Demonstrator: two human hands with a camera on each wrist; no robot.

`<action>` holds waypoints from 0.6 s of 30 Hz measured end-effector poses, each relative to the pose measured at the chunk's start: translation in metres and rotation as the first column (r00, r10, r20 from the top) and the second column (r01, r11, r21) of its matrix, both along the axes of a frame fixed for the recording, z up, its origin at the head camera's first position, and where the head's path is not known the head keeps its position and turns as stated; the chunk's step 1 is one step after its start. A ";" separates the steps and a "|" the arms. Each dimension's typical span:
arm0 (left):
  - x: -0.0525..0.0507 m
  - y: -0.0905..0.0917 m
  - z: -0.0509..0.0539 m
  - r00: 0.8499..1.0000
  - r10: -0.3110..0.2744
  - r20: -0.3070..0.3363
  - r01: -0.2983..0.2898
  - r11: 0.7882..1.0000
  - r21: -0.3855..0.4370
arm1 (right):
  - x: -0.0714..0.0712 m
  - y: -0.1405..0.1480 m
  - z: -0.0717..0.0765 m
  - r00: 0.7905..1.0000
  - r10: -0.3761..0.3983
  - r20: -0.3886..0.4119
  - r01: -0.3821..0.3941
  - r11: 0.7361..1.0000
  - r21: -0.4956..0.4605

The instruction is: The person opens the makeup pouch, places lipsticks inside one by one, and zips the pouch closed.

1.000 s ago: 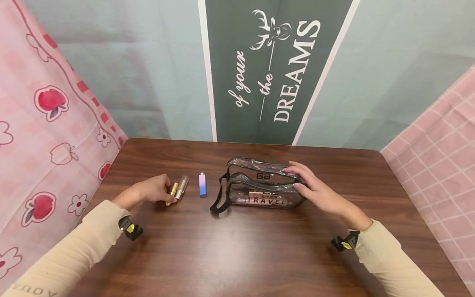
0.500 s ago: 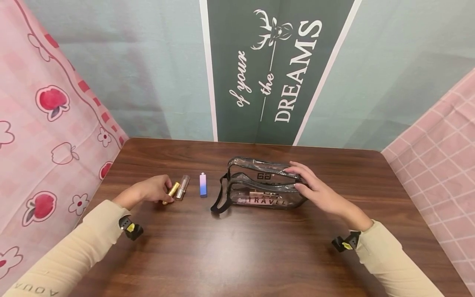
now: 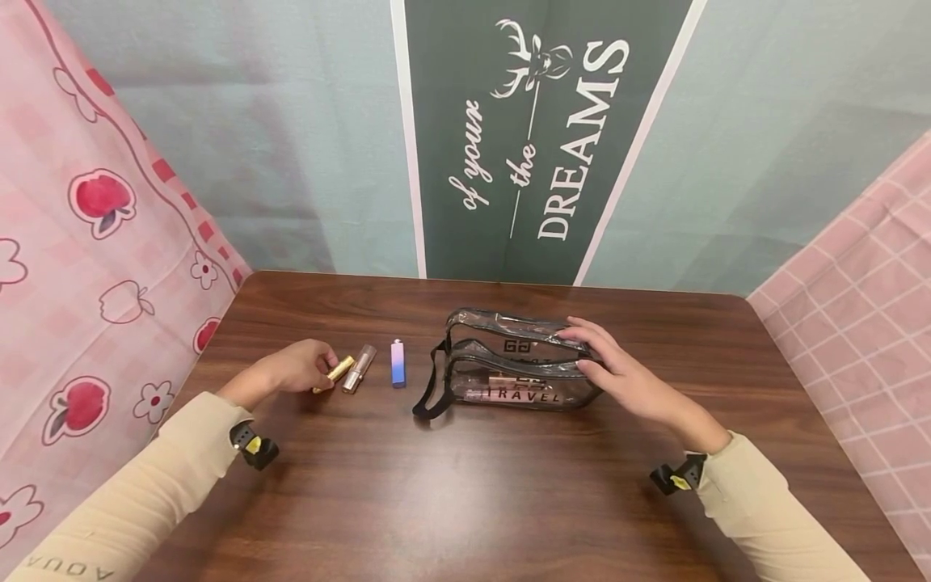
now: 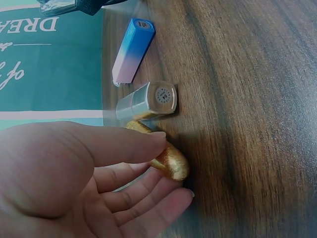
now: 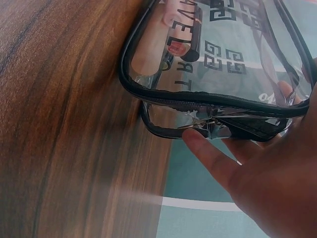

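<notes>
In the head view my left hand [image 3: 294,366] pinches a gold lipstick tube [image 3: 341,369] low over the table, at the left of the small row. The left wrist view has the thumb across the gold tube [image 4: 174,162] and fingers under it. Just right of it lies a clear-capped lipstick [image 3: 360,369], then a pink-to-blue lipstick [image 3: 398,365]. A clear zip pouch [image 3: 465,388] with black trim stands unzipped, with cosmetics tubes inside. My right hand [image 3: 636,380] holds its right end, thumb on the near rim, fingers at the far rim.
The brown wooden table [image 3: 451,501] has its far edge against a printed cloth backdrop [image 3: 313,162]. A black strap loop [image 3: 429,408] sticks out from the pouch's left end. Pink patterned cloth hangs at both sides.
The gold lipstick tube has tilted and shifted slightly left in my left hand, apart from the clear-capped one, which has turned a little. My right hand stays on the pouch.
</notes>
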State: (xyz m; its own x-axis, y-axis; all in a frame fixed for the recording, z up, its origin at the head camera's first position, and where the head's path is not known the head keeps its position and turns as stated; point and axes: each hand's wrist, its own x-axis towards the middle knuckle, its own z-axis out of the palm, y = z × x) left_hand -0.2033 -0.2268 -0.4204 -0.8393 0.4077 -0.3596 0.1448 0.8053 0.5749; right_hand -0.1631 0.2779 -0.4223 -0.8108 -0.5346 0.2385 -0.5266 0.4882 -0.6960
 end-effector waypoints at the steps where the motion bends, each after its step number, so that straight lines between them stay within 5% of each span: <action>1: 0.000 0.000 0.000 1.000 0.002 -0.002 -0.002 1.000 0.000 | 0.000 0.000 0.000 1.000 0.000 0.000 0.000 1.000 -0.001; 18: -0.010 -0.006 0.013 0.995 0.022 -0.097 -0.018 0.999 0.039 | 0.000 0.000 0.001 1.000 -0.006 0.000 0.006 1.000 0.000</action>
State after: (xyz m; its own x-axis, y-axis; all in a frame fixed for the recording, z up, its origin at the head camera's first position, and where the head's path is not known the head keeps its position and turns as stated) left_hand -0.2136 -0.2327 -0.4076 -0.8775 0.4027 -0.2605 0.1857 0.7861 0.5895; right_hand -0.1629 0.2779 -0.4214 -0.8138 -0.5300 0.2385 -0.5238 0.4913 -0.6959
